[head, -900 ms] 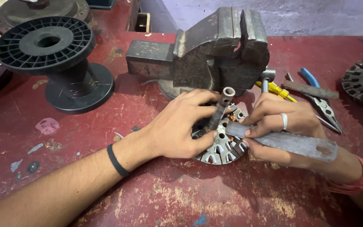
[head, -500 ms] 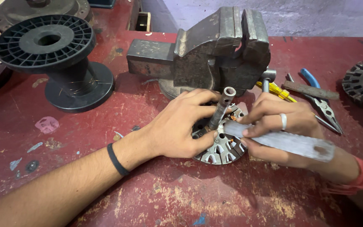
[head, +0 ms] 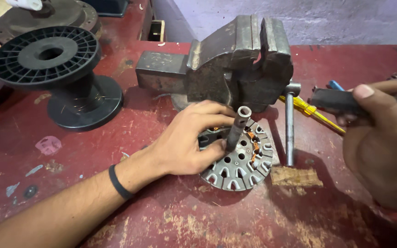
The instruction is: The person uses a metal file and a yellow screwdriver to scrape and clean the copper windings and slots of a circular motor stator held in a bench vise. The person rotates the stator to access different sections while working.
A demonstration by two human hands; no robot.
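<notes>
- Worn red paint, chipped and scratched, covers the bench (head: 70,183), which runs back to a pale purple wall.
- Near the middle of the bench lies a round grey metal stator (head: 241,158), flat on its face, with a ring of slotted teeth round its rim, small holes across its plate and copper-coloured winding showing in a few slots on the right side.
- A short grey metal tube (head: 236,130) stands a little tilted from the middle of the stator, its open end up.
- The left hand (head: 187,140), a black band on its wrist, rests on the left part of the stator; its fingers curl round the lower part of the tube and grasp it.
- The right hand (head: 382,138) is raised at the right edge, well apart from the stator, and is clenched round a dark flat tool (head: 334,100) whose end points left.
- Just behind the stator stands a heavy, rusty bench vise (head: 235,64); its handle bar (head: 289,128) hangs down just right of the stator.
- A yellow-handled screwdriver (head: 311,111) lies beyond that bar.
- A black plastic spool (head: 53,69) stands far left.
</notes>
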